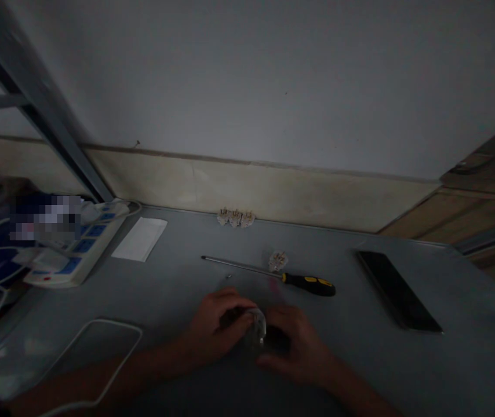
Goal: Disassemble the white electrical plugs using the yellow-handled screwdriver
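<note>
My left hand [224, 324] pinches a clear plastic plug piece [259, 327] between thumb and fingers, low in the middle of the view. My right hand [297, 344] is curved beside its right edge, thumb and fingers apart; whether a fingertip touches it is hard to tell in the dim light. Beyond the hands lies a screwdriver [308, 284] with a black and yellow handle, its shaft pointing left. Just behind its shaft sits a clear plug piece with metal pins [277, 260]. A tiny screw-like metal part [229, 276] rests in front of the shaft.
Three similar plug pieces [236, 217] stand in a row against the wall. A dark phone [399, 291] lies at the right. On the left are a white paper [140, 239], a power strip [86, 246] with plugs, and a white cable [119, 324] crossing near my left forearm.
</note>
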A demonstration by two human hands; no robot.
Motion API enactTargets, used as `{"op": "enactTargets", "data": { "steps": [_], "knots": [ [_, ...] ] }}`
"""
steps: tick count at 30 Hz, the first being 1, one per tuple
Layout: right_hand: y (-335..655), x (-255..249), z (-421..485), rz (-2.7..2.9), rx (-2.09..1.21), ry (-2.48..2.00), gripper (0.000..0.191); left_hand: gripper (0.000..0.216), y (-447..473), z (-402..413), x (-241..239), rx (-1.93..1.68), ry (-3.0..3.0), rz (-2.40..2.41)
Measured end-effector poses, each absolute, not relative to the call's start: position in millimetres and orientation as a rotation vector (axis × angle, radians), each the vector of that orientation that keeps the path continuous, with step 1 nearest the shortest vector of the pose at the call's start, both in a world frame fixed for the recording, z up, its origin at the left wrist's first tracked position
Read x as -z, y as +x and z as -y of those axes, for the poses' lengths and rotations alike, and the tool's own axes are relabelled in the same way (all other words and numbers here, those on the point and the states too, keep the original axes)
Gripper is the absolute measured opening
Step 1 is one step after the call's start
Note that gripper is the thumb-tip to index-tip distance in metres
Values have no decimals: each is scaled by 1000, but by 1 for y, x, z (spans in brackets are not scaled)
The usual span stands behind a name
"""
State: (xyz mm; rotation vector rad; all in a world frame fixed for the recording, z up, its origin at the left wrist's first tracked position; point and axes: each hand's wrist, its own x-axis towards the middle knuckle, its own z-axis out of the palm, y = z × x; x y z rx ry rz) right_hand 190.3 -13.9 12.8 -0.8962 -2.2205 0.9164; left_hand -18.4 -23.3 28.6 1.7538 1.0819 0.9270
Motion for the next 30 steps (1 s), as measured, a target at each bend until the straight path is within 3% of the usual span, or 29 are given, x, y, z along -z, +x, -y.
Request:
{"op": "enactTargets", "data": {
  "steps": [6, 15, 19, 21, 25, 30],
  "knots": [
    [213, -22, -5, 2115, -674, -998, 39, 16, -20, 16, -19, -923, 2128, -1196],
    [232, -23, -20, 1986, -482, -1165, 42, 14, -28, 6, -10, -978, 2201, -1280],
    [248, -29, -34, 2032, -438, -1258, 30, 17, -41, -11, -7, -940, 2271, -1497],
    [260, -31, -42, 2078, -429, -1315, 28, 18, -47, -19, -6, -904, 2279, -1533],
    [287, -27, -53, 2147, -476, -1430, 52, 20, -49, -24, -3, -821, 2299, -1514],
    [301, -21, -56, 2196, -633, -1487, 39, 9, -48, -26, 0, -778, 2266, -1470]
  ]
}}
